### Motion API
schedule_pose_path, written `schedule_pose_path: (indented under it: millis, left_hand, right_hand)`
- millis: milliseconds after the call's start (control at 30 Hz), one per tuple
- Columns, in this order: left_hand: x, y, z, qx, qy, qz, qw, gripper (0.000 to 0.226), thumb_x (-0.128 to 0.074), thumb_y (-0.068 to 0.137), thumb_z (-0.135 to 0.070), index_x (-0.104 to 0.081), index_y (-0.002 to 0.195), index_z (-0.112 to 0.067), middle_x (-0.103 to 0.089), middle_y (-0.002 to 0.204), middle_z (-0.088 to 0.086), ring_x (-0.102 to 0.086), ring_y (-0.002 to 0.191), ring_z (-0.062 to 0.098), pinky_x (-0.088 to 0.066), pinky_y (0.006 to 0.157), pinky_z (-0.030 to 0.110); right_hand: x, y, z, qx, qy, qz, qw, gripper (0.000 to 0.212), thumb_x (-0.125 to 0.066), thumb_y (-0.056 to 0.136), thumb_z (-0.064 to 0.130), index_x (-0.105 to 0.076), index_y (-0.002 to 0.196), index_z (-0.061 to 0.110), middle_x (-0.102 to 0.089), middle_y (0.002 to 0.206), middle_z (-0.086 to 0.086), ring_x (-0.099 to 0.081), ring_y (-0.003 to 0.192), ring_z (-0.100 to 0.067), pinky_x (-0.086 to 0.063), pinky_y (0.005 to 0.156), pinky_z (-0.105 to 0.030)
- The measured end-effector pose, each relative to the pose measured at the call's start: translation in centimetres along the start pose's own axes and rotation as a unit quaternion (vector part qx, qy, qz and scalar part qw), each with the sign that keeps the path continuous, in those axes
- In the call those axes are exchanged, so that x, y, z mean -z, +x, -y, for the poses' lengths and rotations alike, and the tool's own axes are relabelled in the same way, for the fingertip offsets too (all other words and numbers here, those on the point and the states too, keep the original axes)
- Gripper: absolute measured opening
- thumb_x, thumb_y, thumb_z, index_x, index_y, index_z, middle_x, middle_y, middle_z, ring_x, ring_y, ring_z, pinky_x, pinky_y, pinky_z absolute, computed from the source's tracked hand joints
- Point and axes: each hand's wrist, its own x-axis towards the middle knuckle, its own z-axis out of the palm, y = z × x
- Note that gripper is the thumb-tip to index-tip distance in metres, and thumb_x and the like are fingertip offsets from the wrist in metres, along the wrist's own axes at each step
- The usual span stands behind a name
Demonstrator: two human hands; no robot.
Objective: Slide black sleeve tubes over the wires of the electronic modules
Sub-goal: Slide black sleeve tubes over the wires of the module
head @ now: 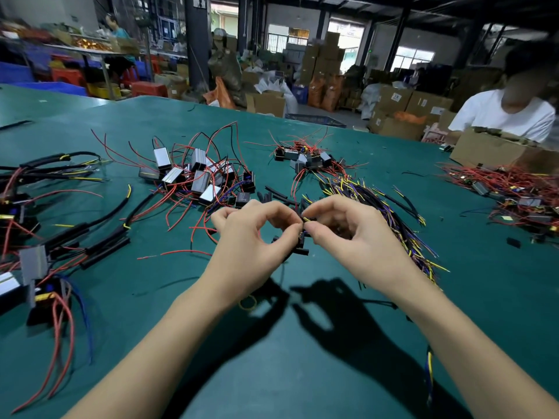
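Note:
My left hand point(254, 240) and my right hand point(348, 234) meet above the green table point(272, 343), fingertips almost touching. My left fingers pinch a short black sleeve tube point(299, 240). My right thumb and forefinger pinch a yellow-tipped wire point(307, 219) at the tube's upper end. Whether the wire is inside the tube I cannot tell. Loose black sleeve tubes point(273, 193) lie just beyond my hands. A pile of electronic modules point(196, 173) with red wires sits behind my left hand.
A bundle of black, yellow and purple wires point(390, 216) fans out to the right. Sleeved modules point(60, 237) lie at the left. A second module pile point(305, 157) is farther back. A person in white point(502, 116) works at a cardboard box point(490, 149) at the far right.

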Motion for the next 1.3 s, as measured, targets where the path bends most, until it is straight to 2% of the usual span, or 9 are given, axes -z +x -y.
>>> schedule_pose_path:
  millis: [100, 233, 367, 500, 733, 1000, 1100, 1233, 1300]
  left_hand:
    - [-0.2, -0.4, 0.1, -0.042, 0.052, -0.017, 0.998, 0.008, -0.061, 0.079, -0.029, -0.059, 0.075, -0.036, -0.06, 0.073, -0.022, -0.053, 0.083, -0.001, -0.023, 0.087, 0.033]
    - [-0.4, -0.6, 0.5, -0.076, 0.104, -0.037, 0.991, 0.006, -0.065, 0.08, -0.024, -0.063, 0.077, -0.029, -0.062, 0.075, -0.018, -0.053, 0.082, 0.004, -0.021, 0.085, 0.035]
    - [-0.3, -0.7, 0.6, -0.102, 0.143, -0.031, 0.984, 0.004, -0.066, 0.081, -0.025, -0.064, 0.078, -0.027, -0.061, 0.075, -0.017, -0.055, 0.081, 0.008, -0.021, 0.085, 0.036]
    - [-0.4, -0.6, 0.7, -0.086, 0.138, -0.013, 0.987, 0.003, -0.064, 0.081, -0.027, -0.064, 0.079, -0.028, -0.063, 0.075, -0.016, -0.054, 0.083, 0.007, -0.019, 0.085, 0.034]
    - [-0.8, -0.4, 0.4, 0.004, 0.053, -0.001, 0.999, 0.007, -0.059, 0.077, -0.033, -0.06, 0.071, -0.035, -0.063, 0.074, -0.019, -0.053, 0.087, 0.0, -0.018, 0.087, 0.024]
    - [0.4, 0.6, 1.1, 0.142, -0.119, 0.139, 0.973, 0.013, -0.069, 0.078, -0.037, -0.065, 0.068, -0.03, -0.064, 0.069, -0.015, -0.054, 0.072, -0.002, -0.04, 0.097, 0.038]
    - [0.7, 0.8, 1.1, 0.15, -0.158, 0.165, 0.962, 0.015, -0.069, 0.084, -0.022, -0.068, 0.069, -0.024, -0.065, 0.067, -0.012, -0.055, 0.067, -0.002, -0.042, 0.08, 0.023]
    - [0.6, 0.6, 1.0, 0.118, -0.073, 0.103, 0.985, 0.012, -0.063, 0.074, -0.041, -0.066, 0.066, -0.034, -0.066, 0.071, -0.02, -0.059, 0.079, -0.002, -0.036, 0.101, 0.047]
    - [0.3, 0.2, 0.6, 0.078, -0.03, 0.063, 0.995, 0.01, -0.059, 0.072, -0.042, -0.062, 0.063, -0.038, -0.064, 0.073, -0.026, -0.054, 0.084, -0.009, -0.03, 0.101, 0.039]
  right_hand:
    - [-0.1, 0.2, 0.2, -0.055, 0.048, 0.016, 0.997, 0.007, -0.061, 0.089, 0.009, -0.065, 0.084, 0.008, -0.061, 0.068, -0.002, -0.053, 0.063, -0.011, -0.045, 0.063, -0.029]
    - [0.2, 0.2, 0.3, -0.097, 0.095, 0.035, 0.99, 0.01, -0.062, 0.09, 0.008, -0.063, 0.079, 0.009, -0.059, 0.066, 0.003, -0.051, 0.057, -0.002, -0.041, 0.057, -0.01]
    - [0.5, 0.2, 0.2, -0.094, 0.1, 0.059, 0.989, 0.008, -0.065, 0.088, 0.008, -0.064, 0.08, 0.011, -0.063, 0.068, 0.004, -0.051, 0.063, -0.004, -0.04, 0.06, -0.012]
    - [0.7, 0.2, 0.1, -0.038, 0.015, 0.056, 0.998, 0.01, -0.065, 0.088, 0.008, -0.065, 0.079, 0.011, -0.066, 0.073, -0.008, -0.053, 0.066, -0.009, -0.044, 0.065, -0.025]
    - [0.6, 0.2, -0.8, 0.144, -0.291, 0.029, 0.945, 0.004, -0.055, 0.089, 0.021, -0.056, 0.085, 0.022, -0.045, 0.075, 0.021, -0.041, 0.071, 0.011, -0.022, 0.075, -0.032]
    - [0.3, -0.1, -1.0, 0.267, -0.376, -0.011, 0.887, 0.008, -0.057, 0.088, 0.007, -0.063, 0.084, 0.01, -0.055, 0.078, 0.004, -0.05, 0.073, -0.02, -0.029, 0.074, -0.038]
    - [0.2, -0.1, -0.9, 0.228, -0.333, 0.003, 0.915, 0.006, -0.059, 0.088, 0.009, -0.061, 0.084, 0.012, -0.055, 0.077, 0.009, -0.048, 0.071, -0.011, -0.03, 0.075, -0.036]
    - [0.5, -0.1, -0.5, 0.063, -0.088, 0.052, 0.993, 0.007, -0.062, 0.09, 0.008, -0.064, 0.085, 0.012, -0.061, 0.071, 0.012, -0.053, 0.064, 0.002, -0.039, 0.07, -0.017]
    - [0.8, 0.1, -0.2, -0.013, 0.011, 0.059, 0.998, 0.01, -0.06, 0.091, 0.008, -0.067, 0.084, 0.009, -0.062, 0.066, 0.011, -0.053, 0.063, 0.002, -0.039, 0.062, -0.009]
